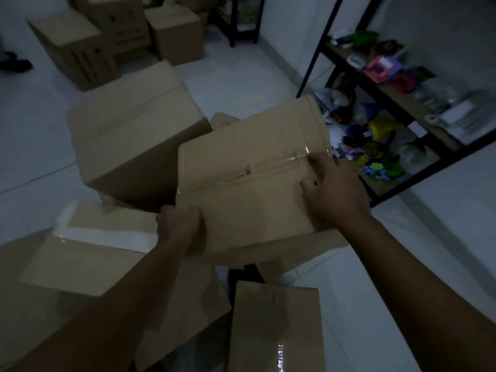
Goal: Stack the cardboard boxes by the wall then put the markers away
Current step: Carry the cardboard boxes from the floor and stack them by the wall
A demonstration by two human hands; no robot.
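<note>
A taped cardboard box (252,167) is held up in the middle of the view, its taped seam facing me. My left hand (182,229) grips its near left corner, fingers curled round the edge. My right hand (335,194) lies on the box's right side with fingers bent over the far edge. A larger brown box (134,135) stands on the floor behind and to the left. Another box with white tape (88,253) lies at lower left, and a narrow box (273,326) lies below the held one. No markers are visible.
Several more cardboard boxes (80,47) stand at the back left on the white tiled floor (241,84). A black metal shelf (397,108) full of coloured toys and packets runs along the right wall. Dark shoes (14,63) are at the far left edge.
</note>
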